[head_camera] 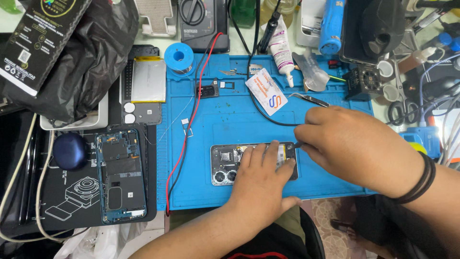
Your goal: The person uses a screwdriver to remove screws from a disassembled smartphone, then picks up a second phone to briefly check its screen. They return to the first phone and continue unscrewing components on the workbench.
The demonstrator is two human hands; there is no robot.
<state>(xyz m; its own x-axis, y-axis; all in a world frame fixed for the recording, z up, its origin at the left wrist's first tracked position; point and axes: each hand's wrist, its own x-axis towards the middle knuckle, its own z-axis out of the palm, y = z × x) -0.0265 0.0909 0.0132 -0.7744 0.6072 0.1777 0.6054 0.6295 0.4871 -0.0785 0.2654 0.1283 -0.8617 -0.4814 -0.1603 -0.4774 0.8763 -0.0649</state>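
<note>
- Lying flat across an opened phone (225,165) on the blue mat (330,182), the left hand (261,184) presses down with spread fingers, gripping nothing.
- The right hand (352,144) sits just right of the phone, fingers pinched around metal tweezers (311,100); their back end juts up past the knuckles and their tip meets the phone's upper right corner.
- Much of the phone's right half is hidden under the left hand; only the camera rings and part of the board show at the left.
- The tweezers' tip is too small to make out clearly.
- A red and black wire pair (184,144) runs down the mat well left of the phone.
- A second opened phone (120,175) lies off the mat, far left.
- Bare mat stays open above the phone; its near edge runs just below the left hand.
</note>
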